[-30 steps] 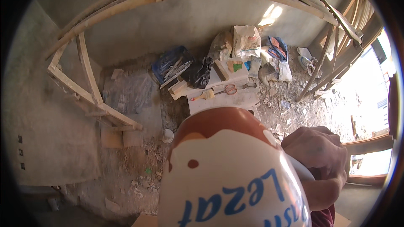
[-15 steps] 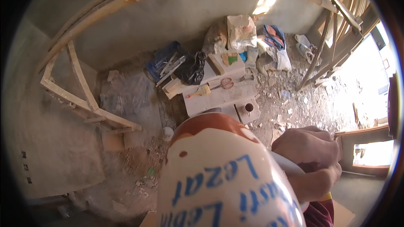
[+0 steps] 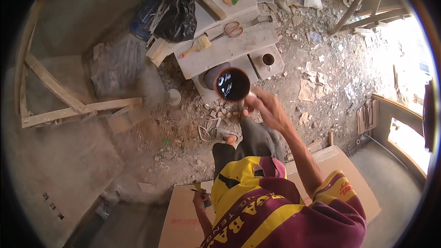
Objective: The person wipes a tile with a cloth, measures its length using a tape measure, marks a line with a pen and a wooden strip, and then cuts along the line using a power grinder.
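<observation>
My right hand is closed round the handle of a mug, which is reddish brown at the rim. Dark liquid fills much of it, with light glinting on the surface. The mug is held in the air above my knees, in front of some white blocks. Low on the left, my left hand rests by the cardboard I sit on, fingers curled round a small black and yellow tool that looks like a tape measure. Its details are too small to make out.
Ahead, white blocks bear a paintbrush, scissors and a second cup. A black plastic bag and a blue crate lie left. Rubble covers the floor; a wooden frame stands left.
The mug has come down from close before the camera, and my right hand has lowered with it. The view has tilted downward, so my lap and left hand now show.
</observation>
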{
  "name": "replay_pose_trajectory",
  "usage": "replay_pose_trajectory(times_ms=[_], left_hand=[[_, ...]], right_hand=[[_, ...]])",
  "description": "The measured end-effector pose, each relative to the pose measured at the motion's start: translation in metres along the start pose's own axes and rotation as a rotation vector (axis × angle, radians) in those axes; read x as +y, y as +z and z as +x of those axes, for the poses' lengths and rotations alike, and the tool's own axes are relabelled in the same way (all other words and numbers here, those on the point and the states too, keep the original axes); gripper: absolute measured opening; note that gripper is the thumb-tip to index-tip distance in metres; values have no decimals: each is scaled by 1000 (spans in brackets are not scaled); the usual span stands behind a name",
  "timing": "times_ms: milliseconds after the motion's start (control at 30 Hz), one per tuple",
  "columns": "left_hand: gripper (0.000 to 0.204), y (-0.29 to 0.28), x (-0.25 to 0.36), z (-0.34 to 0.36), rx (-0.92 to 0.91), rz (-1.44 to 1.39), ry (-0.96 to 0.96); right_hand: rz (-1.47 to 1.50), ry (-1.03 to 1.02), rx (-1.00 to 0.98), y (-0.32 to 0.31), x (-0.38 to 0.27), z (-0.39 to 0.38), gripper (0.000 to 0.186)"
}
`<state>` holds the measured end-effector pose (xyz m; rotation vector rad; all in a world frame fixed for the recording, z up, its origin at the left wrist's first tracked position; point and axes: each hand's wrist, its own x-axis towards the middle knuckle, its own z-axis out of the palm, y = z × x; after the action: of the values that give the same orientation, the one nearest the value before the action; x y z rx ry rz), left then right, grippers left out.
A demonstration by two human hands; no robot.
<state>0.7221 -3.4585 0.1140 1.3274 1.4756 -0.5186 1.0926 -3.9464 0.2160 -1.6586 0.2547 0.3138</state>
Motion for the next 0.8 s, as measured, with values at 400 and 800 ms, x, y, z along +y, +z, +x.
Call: replay_pose_trajectory(times_ms=[400, 800], left_hand=[[25, 33, -45, -71, 158, -307, -41], [26, -19, -93, -72, -142, -958, -58]], right_hand=[[144, 29, 517, -59, 285, 202, 54], [419, 175, 493, -48, 372, 230, 52]])
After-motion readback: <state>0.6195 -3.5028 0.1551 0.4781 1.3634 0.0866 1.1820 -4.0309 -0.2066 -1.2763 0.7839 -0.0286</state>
